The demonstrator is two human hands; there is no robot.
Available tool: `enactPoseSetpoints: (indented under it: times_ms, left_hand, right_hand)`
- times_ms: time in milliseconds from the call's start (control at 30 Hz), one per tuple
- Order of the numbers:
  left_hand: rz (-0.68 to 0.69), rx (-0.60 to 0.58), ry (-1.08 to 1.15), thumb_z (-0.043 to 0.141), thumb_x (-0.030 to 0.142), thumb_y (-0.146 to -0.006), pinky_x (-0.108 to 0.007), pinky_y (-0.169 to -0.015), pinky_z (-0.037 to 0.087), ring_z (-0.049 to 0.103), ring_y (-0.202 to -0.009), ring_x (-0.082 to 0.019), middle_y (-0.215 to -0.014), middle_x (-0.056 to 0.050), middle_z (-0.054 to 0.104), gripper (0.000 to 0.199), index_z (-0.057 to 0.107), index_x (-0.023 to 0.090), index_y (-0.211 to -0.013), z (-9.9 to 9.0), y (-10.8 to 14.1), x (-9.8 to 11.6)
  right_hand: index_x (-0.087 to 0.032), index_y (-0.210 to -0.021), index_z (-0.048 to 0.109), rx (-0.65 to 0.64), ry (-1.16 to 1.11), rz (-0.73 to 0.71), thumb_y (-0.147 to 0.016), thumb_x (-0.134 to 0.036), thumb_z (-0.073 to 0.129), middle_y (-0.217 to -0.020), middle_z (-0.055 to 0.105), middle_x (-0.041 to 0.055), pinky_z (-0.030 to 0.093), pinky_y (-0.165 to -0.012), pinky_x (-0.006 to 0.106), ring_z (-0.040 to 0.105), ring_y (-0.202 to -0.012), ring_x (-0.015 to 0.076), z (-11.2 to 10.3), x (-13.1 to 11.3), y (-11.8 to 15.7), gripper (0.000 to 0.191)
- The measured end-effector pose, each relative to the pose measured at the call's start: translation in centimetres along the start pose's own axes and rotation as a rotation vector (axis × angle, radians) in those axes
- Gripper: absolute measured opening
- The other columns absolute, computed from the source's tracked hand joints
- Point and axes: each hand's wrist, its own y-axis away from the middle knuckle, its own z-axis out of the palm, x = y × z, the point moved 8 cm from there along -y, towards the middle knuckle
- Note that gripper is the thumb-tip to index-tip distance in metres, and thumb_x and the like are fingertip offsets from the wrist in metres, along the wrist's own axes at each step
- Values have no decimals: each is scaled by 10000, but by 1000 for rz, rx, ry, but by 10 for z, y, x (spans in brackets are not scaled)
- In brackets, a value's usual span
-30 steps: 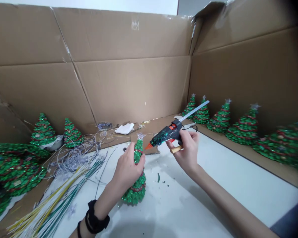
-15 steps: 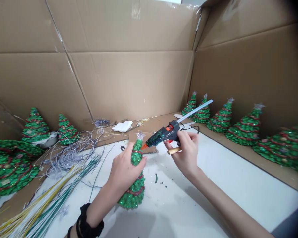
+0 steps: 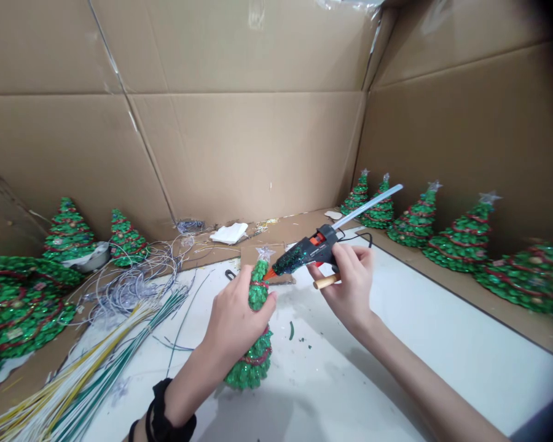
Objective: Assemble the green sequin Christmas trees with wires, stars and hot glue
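Note:
My left hand [image 3: 240,313] is wrapped round the upper part of a small green glittery tree [image 3: 251,362] with red garland and a clear star [image 3: 265,253] on top. In my right hand [image 3: 350,285] is a black glue gun [image 3: 306,250] speckled with glitter, a pale glue stick [image 3: 368,205] jutting from its back. The gun's orange nozzle [image 3: 270,274] meets the tree just below the star. A short wooden stick [image 3: 327,281] is also between the right fingers.
Star-topped trees [image 3: 463,236] line the right cardboard wall. More trees [image 3: 68,233] stand at left near a small bowl [image 3: 92,258]. Tangled wires [image 3: 133,276] and yellow, white and green strands [image 3: 96,362] cover the left side. White paper [image 3: 229,233] lies at the back.
The view has shifted slightly, so the hands, tree and glue gun appear a little farther right. Both holds look the same, with the nozzle still at the tree's top.

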Motion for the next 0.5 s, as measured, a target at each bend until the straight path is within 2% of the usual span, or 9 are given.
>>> enactPoseSetpoints:
  times_ms: [500]
  left_hand:
    - [17, 16, -22, 485, 377, -838, -352, -697, 447, 592, -823, -240, -880, -40, 628, 280, 478, 230, -1077, 0, 1, 0]
  right_hand:
    - [-208, -831, 485, -15, -17, 18, -862, -267, 543, -695, 527, 7, 292, -656, 323, 429, -632, 163, -3, -2, -1, 89]
